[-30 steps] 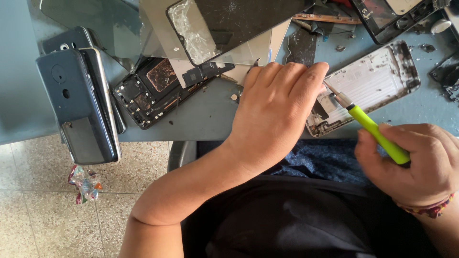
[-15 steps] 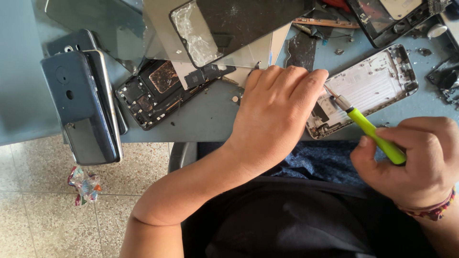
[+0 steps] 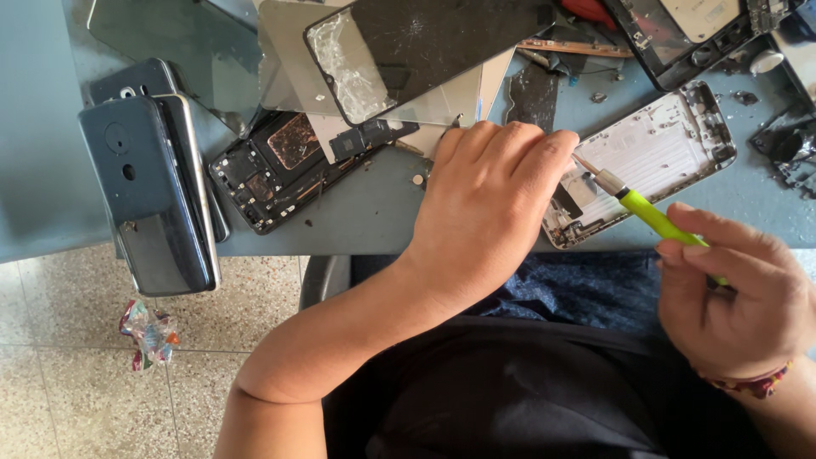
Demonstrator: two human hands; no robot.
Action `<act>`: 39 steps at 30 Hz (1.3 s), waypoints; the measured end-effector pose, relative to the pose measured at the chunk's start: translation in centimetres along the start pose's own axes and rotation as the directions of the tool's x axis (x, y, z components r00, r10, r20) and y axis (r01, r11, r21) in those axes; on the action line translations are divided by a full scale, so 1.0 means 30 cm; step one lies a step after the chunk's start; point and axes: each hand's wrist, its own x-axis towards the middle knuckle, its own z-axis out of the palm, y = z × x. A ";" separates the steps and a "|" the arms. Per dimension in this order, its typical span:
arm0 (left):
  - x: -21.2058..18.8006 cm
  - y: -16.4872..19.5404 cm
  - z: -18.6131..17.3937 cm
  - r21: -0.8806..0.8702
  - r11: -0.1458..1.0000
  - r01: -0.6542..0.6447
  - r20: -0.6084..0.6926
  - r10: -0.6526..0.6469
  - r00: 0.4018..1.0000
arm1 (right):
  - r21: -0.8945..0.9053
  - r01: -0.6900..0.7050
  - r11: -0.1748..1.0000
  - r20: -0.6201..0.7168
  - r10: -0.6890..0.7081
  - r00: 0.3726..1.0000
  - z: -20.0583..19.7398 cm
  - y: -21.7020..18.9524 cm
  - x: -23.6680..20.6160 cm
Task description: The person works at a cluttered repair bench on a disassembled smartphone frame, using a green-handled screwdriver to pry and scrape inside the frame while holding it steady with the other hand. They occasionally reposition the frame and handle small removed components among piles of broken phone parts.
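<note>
The right hand (image 3: pixel 735 297) holds a green screwdriver (image 3: pixel 650 212); its fingers are curled and pinch the handle near the back end; the thumb lies on top. The screwdriver is long and thin; its long line runs on a slant, from the low right up to the high left; the metal tip points up and left, at the near corner of the silver phone shell (image 3: pixel 659 157); the tip is just beside the fingertips of the left hand (image 3: pixel 489 208).

The left hand lies palm down on the table (image 3: pixel 42 153); its fingers are pressed close together and bent a little; they rest on the left end of the shell; what is under the palm is hidden, so I cannot tell if it grips anything.

The shell lies flat near the table's front edge; its long side runs from low left to high right.

To the left lies an open black phone (image 3: pixel 285 170) with its insides showing; a cracked screen (image 3: pixel 425 47) lies above it; two dark phones (image 3: pixel 149 187) are stacked at the far left, partly over the table edge. A crumpled wrapper (image 3: pixel 146 333) lies on the floor.
</note>
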 end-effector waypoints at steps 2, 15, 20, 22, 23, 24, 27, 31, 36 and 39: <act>0.000 0.000 -0.002 -0.006 1.000 -0.002 -0.011 0.002 1.000 | -0.134 0.035 0.990 -0.028 -0.039 0.999 -0.002 -0.016 0.005; -0.001 0.001 -0.002 0.014 1.000 -0.017 -0.021 0.018 1.000 | -0.256 0.034 0.966 0.022 -0.030 0.999 -0.014 -0.032 0.018; -0.001 0.000 0.002 0.016 1.000 -0.017 -0.025 0.018 1.000 | -0.301 0.027 0.953 0.041 -0.016 0.999 -0.011 -0.048 0.040; -0.001 -0.001 0.001 0.015 1.000 -0.019 -0.024 0.020 1.000 | -0.307 0.048 0.951 0.053 -0.033 0.998 -0.008 -0.065 0.057; -0.001 0.000 0.000 0.011 1.000 -0.017 -0.020 0.017 1.000 | -0.307 0.075 0.949 0.060 -0.060 0.996 -0.010 -0.073 0.066; 0.001 0.003 0.002 0.007 1.000 -0.015 -0.016 0.015 1.000 | -0.313 0.089 0.946 0.060 -0.074 0.995 -0.009 -0.080 0.074; 0.000 0.004 -0.002 0.009 1.000 -0.011 -0.009 0.011 1.000 | -0.335 0.106 0.936 0.043 -0.097 0.994 0.003 -0.099 0.093; 0.001 0.001 -0.009 0.003 1.000 -0.029 0.009 0.029 1.000 | -0.352 0.141 0.925 0.007 -0.148 0.989 0.017 -0.104 0.103; 0.005 0.008 -0.009 -0.010 1.000 0.009 0.012 -0.009 1.000 | -0.323 0.139 0.936 -0.014 -0.152 0.988 0.023 -0.098 0.100; 0.012 0.013 -0.007 0.014 0.999 0.029 0.016 -0.029 0.999 | -0.315 0.138 0.939 -0.014 -0.150 0.989 0.022 -0.096 0.102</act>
